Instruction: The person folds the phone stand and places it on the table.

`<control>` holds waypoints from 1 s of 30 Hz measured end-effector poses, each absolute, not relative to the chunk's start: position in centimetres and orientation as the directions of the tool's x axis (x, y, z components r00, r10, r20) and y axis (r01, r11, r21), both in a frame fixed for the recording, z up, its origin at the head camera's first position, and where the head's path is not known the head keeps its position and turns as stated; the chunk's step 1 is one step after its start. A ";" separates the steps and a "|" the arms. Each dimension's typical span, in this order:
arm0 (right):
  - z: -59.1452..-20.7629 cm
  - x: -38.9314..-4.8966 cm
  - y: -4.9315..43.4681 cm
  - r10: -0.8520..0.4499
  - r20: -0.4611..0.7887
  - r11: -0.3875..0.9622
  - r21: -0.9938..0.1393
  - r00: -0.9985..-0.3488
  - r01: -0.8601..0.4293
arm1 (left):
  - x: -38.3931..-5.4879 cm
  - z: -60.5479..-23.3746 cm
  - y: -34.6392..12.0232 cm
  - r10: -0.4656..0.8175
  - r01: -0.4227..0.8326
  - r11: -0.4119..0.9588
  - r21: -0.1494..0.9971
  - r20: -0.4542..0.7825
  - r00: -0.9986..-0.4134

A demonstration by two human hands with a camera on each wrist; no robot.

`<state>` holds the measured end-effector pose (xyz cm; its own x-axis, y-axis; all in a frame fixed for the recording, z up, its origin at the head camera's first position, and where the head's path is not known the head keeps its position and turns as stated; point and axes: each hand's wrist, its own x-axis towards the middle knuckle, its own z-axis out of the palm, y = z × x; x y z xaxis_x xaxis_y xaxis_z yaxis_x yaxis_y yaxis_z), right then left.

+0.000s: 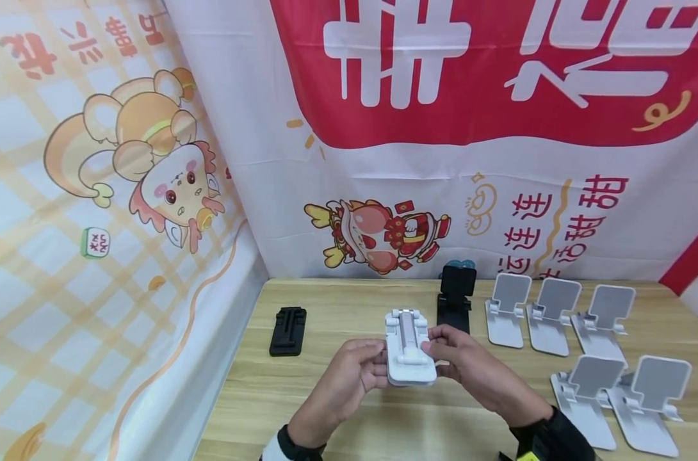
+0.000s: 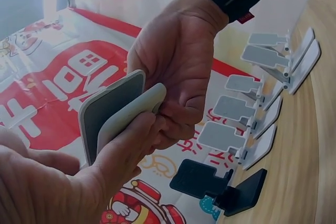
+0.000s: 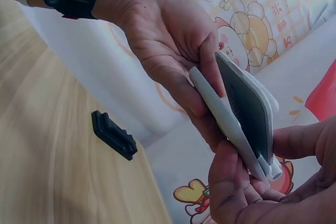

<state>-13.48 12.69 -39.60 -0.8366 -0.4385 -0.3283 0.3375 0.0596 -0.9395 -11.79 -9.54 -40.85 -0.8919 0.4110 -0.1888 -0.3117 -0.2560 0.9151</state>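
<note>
A white folding phone stand (image 1: 409,355) is held above the table between both hands. My left hand (image 1: 356,371) grips its left edge, and my right hand (image 1: 461,362) pinches the right side with the thumb on top. Seen from the right wrist, the stand (image 3: 247,114) is partly unfolded, with a gap between its base and its grey-padded plate. The left hand (image 3: 168,45) has fingers along the base there. In the left wrist view the right hand (image 2: 178,72) curls its fingers against the stand (image 2: 113,108).
A folded black phone stand (image 1: 288,331) lies on the table (image 1: 337,314) to the left. An unfolded black stand (image 1: 456,294) stands behind the right hand. Several unfolded white stands (image 1: 551,314) fill the right side. Printed cloth (image 1: 257,128) hangs at the back and left.
</note>
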 end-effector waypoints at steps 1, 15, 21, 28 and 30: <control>-39.6 -13.5 12.7 -0.441 -0.329 0.061 -0.939 -0.835 0.338 | -11.8 -40.8 -9.6 0.414 -0.317 -0.268 0.910 -0.188 -0.891; -39.9 -13.4 12.5 -0.415 -0.312 0.095 -0.949 -0.854 0.301 | -11.8 -41.1 -9.2 0.362 -0.288 -0.136 0.948 -0.223 -0.905; -40.1 -13.4 12.4 -0.396 -0.307 0.120 -0.952 -0.865 0.283 | -11.8 -41.1 -9.2 0.306 -0.250 -0.030 0.968 -0.229 -0.924; -40.4 -13.4 11.5 -0.338 -0.304 0.107 -0.953 -0.891 0.284 | -10.7 -39.5 -8.0 0.124 -0.019 0.524 0.851 -0.098 -0.987; -40.6 -13.4 11.1 -0.325 -0.308 0.112 -0.951 -0.894 0.287 | -10.3 -39.3 -7.5 0.141 0.041 0.694 0.719 -0.079 -0.987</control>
